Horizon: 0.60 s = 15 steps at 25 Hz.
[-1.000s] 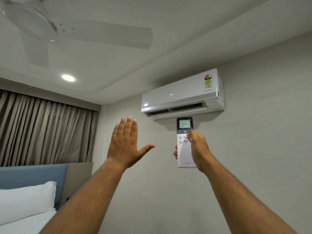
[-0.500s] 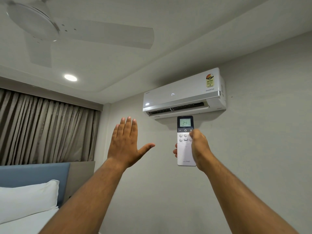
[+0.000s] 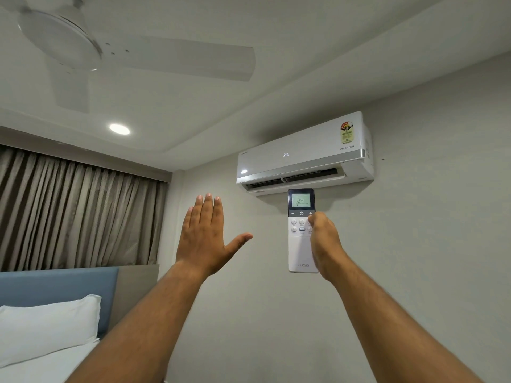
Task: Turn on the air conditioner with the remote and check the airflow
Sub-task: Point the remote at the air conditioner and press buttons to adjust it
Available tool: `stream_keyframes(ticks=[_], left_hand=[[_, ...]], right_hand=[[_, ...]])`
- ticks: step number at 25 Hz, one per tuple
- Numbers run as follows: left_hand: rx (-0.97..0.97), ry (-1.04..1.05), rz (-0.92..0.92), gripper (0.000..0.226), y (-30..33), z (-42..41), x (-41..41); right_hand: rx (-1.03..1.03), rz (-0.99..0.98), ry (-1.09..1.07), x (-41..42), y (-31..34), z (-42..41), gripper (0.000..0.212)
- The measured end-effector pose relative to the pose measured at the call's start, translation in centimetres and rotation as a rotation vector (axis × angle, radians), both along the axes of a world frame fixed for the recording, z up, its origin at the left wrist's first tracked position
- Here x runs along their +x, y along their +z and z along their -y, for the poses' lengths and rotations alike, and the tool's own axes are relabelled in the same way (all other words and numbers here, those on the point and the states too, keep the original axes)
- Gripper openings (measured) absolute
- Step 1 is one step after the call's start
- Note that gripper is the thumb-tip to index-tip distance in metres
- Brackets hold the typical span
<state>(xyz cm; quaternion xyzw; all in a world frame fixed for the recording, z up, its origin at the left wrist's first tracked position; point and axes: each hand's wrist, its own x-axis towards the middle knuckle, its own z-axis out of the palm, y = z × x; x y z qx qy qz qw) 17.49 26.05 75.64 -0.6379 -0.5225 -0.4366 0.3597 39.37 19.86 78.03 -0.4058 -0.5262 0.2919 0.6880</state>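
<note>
A white air conditioner point(image 3: 304, 153) hangs high on the wall, its front showing 24 and its lower flap open. Just below it, my right hand point(image 3: 325, 241) grips a white remote point(image 3: 300, 250) held upright; the screen reads 24 and my thumb rests on the upper right buttons. My left hand point(image 3: 206, 236) is raised to the left of the remote, palm forward, fingers straight together and thumb spread out. It holds nothing and sits below and left of the unit's vent.
A white ceiling fan point(image 3: 83, 48) hangs at the top left with a lit ceiling light point(image 3: 119, 129) beyond it. Brown curtains point(image 3: 74, 211) cover the left wall. A blue headboard point(image 3: 55, 286) and a white pillow point(image 3: 47, 327) lie at the lower left.
The view has shifted a little. My right thumb sits slightly higher on the remote. My left hand holds its raised pose.
</note>
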Motion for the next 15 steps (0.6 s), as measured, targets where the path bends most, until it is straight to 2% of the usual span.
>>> stream_keyframes(ticks=[7, 11, 15], left_hand=[[-0.01, -0.049, 0.065, 0.106, -0.3, 0.3, -0.4], [-0.095, -0.229, 0.322, 0.091, -0.9, 1.1, -0.6], [-0.153, -0.41, 0.584, 0.06, -2.9, 2.2, -2.4]], right_hand=[[-0.004, 0.008, 0.025, -1.5, -0.2, 0.0, 0.016], [-0.039, -0.028, 0.102, -3.5, -0.4, 0.4, 0.02], [-0.059, -0.031, 0.223, -7.8, -1.5, 0.2, 0.021]])
